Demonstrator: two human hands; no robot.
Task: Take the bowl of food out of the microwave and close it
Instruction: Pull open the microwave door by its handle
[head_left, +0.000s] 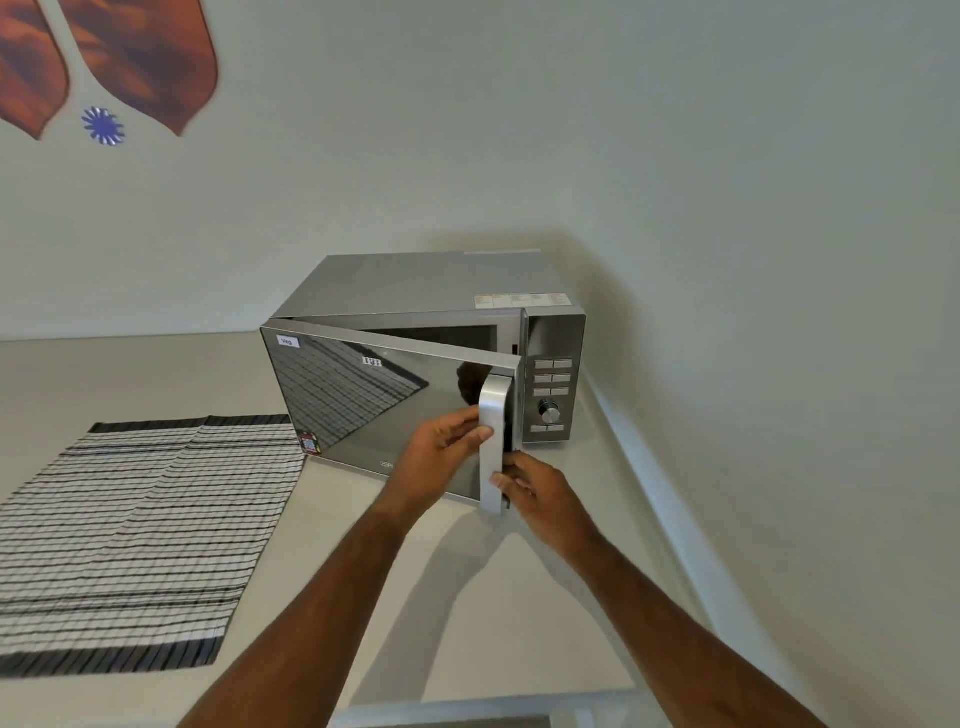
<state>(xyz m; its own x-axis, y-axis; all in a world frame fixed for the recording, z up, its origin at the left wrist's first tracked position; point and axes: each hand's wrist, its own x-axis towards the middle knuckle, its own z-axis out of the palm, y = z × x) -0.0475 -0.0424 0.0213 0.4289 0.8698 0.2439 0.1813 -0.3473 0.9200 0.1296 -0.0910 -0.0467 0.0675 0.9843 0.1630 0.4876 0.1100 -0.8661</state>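
A silver microwave (426, 283) stands on the counter in the corner against the wall. Its mirrored door (374, 410) is swung partly open, hinged at the left. My left hand (441, 447) grips the vertical silver door handle (492, 415) from the left side. Around the handle's lower end, from the right, my right hand (535, 491) curls its fingers. The dark cavity (441, 338) shows only as a narrow gap above the door. No bowl is visible; the door hides the inside.
A black-and-white striped cloth (130, 540) lies flat on the beige counter (467, 597) left of the microwave. The control panel (551, 384) with buttons and a knob is on the microwave's right. The wall runs close along the right side.
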